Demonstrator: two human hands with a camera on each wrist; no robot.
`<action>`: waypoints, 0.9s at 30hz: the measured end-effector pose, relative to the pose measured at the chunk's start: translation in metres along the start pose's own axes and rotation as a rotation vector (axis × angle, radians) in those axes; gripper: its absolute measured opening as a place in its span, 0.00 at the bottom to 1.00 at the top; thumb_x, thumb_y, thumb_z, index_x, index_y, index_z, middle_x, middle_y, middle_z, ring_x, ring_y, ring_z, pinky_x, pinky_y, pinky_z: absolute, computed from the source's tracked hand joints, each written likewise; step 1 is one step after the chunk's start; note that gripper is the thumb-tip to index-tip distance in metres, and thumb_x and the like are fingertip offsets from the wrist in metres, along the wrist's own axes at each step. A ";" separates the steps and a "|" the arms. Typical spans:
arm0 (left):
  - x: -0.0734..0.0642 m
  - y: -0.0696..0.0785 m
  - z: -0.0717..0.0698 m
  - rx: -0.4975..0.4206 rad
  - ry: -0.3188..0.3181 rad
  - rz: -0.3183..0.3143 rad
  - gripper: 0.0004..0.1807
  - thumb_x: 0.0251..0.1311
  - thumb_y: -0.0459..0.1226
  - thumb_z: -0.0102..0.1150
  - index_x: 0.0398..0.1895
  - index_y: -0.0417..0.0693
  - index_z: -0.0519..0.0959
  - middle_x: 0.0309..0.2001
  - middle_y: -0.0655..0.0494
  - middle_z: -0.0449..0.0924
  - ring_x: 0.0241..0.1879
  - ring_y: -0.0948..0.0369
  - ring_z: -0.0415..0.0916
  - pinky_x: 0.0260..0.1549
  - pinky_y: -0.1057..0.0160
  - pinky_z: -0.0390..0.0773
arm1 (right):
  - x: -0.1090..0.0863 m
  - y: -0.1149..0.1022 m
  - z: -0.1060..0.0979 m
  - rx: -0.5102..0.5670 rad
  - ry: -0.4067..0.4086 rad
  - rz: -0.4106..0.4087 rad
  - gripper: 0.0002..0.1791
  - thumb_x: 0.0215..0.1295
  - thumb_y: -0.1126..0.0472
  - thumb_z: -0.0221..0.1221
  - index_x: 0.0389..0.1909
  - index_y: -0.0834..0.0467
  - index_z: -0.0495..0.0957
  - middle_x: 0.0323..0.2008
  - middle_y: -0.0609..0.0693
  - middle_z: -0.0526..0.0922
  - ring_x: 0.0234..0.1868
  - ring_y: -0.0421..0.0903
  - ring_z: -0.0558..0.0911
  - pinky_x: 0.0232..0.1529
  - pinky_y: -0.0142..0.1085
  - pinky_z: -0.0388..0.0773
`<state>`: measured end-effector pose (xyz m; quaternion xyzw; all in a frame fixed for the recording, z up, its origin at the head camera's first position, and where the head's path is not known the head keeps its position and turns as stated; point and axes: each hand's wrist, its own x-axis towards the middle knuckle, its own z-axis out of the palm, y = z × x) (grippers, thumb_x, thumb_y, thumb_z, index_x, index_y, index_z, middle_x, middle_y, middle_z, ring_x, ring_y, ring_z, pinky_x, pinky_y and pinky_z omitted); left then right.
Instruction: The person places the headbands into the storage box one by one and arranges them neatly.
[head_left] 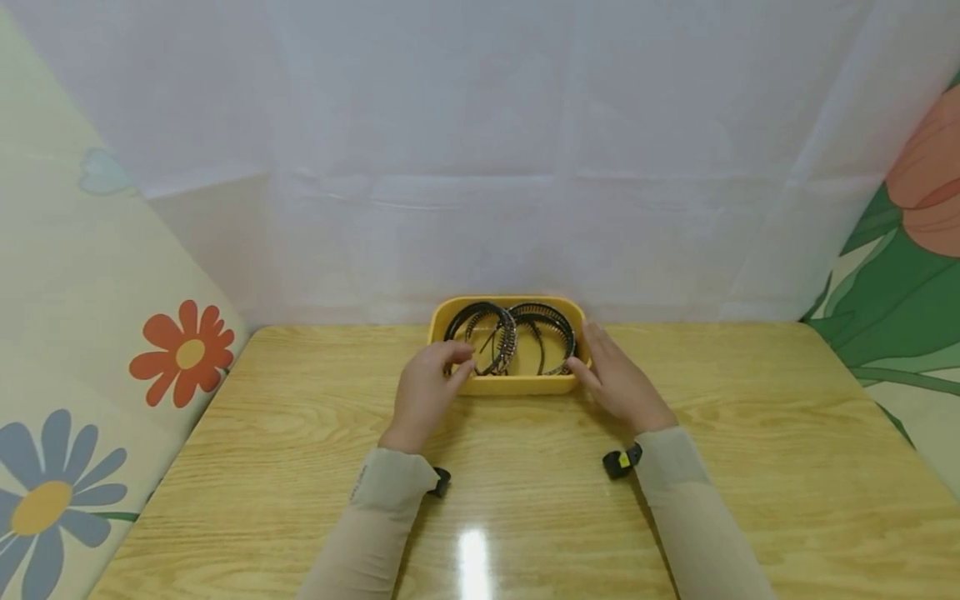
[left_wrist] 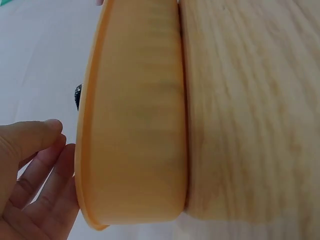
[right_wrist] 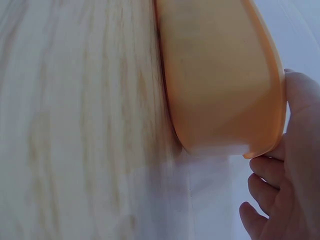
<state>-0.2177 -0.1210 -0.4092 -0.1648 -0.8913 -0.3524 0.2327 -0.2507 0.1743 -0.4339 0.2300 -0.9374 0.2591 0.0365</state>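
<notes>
A yellow plastic box (head_left: 517, 385) stands near the far edge of the table, with several black hair hoops inside. One toothed hoop (head_left: 511, 340) leans at the left, another (head_left: 566, 323) at the right. My left hand (head_left: 429, 387) is over the front left corner, thumb and forefinger close together beside the left hoops and nothing seen between them. In the left wrist view its fingers (left_wrist: 59, 165) lie beside the rim. My right hand (head_left: 618, 379) holds the front right corner, thumb over the rim and fingers along the outer right side. Inside the box is hidden in both wrist views.
The wooden table (head_left: 525, 500) extends toward me and to both sides. Right behind the box hangs a white cloth (head_left: 480, 233). Flower-printed panels flank the table at left (head_left: 67, 333) and right (head_left: 915, 317). Black straps (head_left: 618, 463) sit at my wrists.
</notes>
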 end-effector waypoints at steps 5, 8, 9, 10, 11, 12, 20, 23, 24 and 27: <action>0.002 0.003 -0.004 -0.032 0.025 -0.008 0.07 0.65 0.30 0.65 0.45 0.39 0.86 0.42 0.48 0.87 0.38 0.55 0.83 0.40 0.56 0.85 | -0.001 0.000 -0.001 0.010 -0.005 0.009 0.42 0.82 0.42 0.40 0.80 0.66 0.39 0.80 0.65 0.44 0.80 0.61 0.47 0.78 0.55 0.46; 0.004 0.004 -0.008 -0.039 0.028 -0.022 0.08 0.68 0.31 0.63 0.46 0.39 0.86 0.41 0.48 0.87 0.39 0.55 0.83 0.40 0.57 0.86 | -0.001 0.000 -0.001 0.013 0.000 0.011 0.42 0.82 0.42 0.40 0.80 0.65 0.39 0.80 0.65 0.45 0.80 0.61 0.47 0.78 0.55 0.47; 0.004 0.004 -0.009 -0.038 0.032 -0.028 0.08 0.68 0.32 0.62 0.46 0.39 0.86 0.41 0.48 0.87 0.39 0.55 0.83 0.40 0.56 0.86 | -0.001 0.000 -0.001 0.012 0.003 0.011 0.42 0.82 0.42 0.40 0.80 0.65 0.39 0.80 0.65 0.45 0.80 0.62 0.48 0.78 0.55 0.47; 0.004 0.004 -0.010 -0.037 0.034 -0.037 0.08 0.69 0.32 0.62 0.47 0.39 0.86 0.42 0.48 0.87 0.39 0.54 0.83 0.40 0.56 0.86 | -0.001 0.000 -0.001 0.013 0.004 0.011 0.42 0.82 0.42 0.40 0.80 0.66 0.39 0.80 0.65 0.45 0.80 0.62 0.47 0.78 0.55 0.47; 0.005 0.003 -0.012 -0.036 0.037 -0.046 0.09 0.69 0.32 0.61 0.47 0.39 0.86 0.43 0.47 0.86 0.40 0.54 0.84 0.40 0.55 0.86 | -0.002 0.001 -0.001 0.014 0.004 0.012 0.42 0.82 0.42 0.40 0.80 0.65 0.39 0.80 0.65 0.45 0.80 0.62 0.47 0.78 0.55 0.47; 0.005 0.002 -0.013 -0.036 0.041 -0.058 0.09 0.69 0.32 0.61 0.48 0.39 0.85 0.43 0.47 0.86 0.41 0.53 0.84 0.40 0.55 0.87 | -0.002 0.001 0.000 0.016 0.001 0.014 0.42 0.82 0.42 0.40 0.80 0.65 0.38 0.80 0.65 0.44 0.80 0.62 0.47 0.78 0.55 0.46; 0.001 -0.010 -0.028 -0.021 0.094 -0.133 0.12 0.70 0.32 0.58 0.53 0.37 0.82 0.44 0.42 0.85 0.42 0.48 0.85 0.41 0.51 0.88 | -0.008 0.007 0.001 0.081 -0.018 0.041 0.42 0.81 0.41 0.42 0.81 0.63 0.42 0.80 0.62 0.44 0.80 0.62 0.45 0.78 0.56 0.42; -0.003 -0.016 -0.034 0.005 0.103 -0.152 0.13 0.71 0.32 0.57 0.55 0.38 0.81 0.44 0.41 0.85 0.43 0.47 0.85 0.41 0.50 0.87 | -0.009 0.009 0.002 0.088 -0.009 0.034 0.40 0.81 0.44 0.45 0.80 0.63 0.47 0.80 0.63 0.47 0.79 0.63 0.47 0.78 0.58 0.43; -0.005 -0.019 -0.036 0.023 0.101 -0.158 0.13 0.71 0.32 0.57 0.56 0.38 0.81 0.43 0.42 0.85 0.43 0.47 0.84 0.41 0.49 0.87 | -0.010 0.010 0.001 0.090 -0.008 0.037 0.39 0.81 0.44 0.46 0.80 0.63 0.49 0.80 0.63 0.48 0.79 0.63 0.47 0.78 0.58 0.44; -0.010 -0.027 -0.041 0.088 0.083 -0.154 0.14 0.72 0.32 0.56 0.57 0.37 0.79 0.44 0.41 0.84 0.44 0.46 0.83 0.42 0.47 0.86 | -0.014 0.015 -0.002 0.084 0.009 0.066 0.37 0.80 0.45 0.47 0.79 0.62 0.52 0.79 0.64 0.50 0.79 0.63 0.49 0.77 0.60 0.46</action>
